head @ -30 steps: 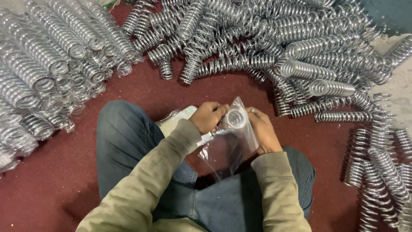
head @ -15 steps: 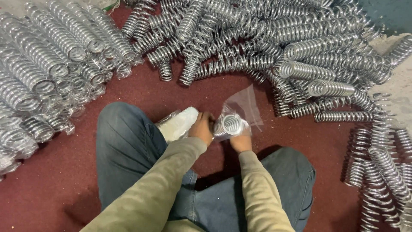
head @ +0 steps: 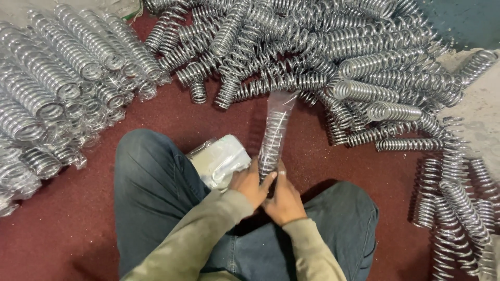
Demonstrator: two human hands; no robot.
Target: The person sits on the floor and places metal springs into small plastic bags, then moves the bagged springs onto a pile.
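Left hand (head: 251,183) and right hand (head: 284,196) both closed round lower end of spring (head: 274,136), which sits inside clear plastic sleeve (head: 281,104) (sleeve top reaches past spring, toward pile). Spring points away from person, above red floor (head: 67,224), between knees. Stack of plastic bags (head: 221,160) just left of hands, against left knee. Loose bare springs (head: 333,57) heaped ahead and right; bagged springs (head: 57,88) in rows at left.
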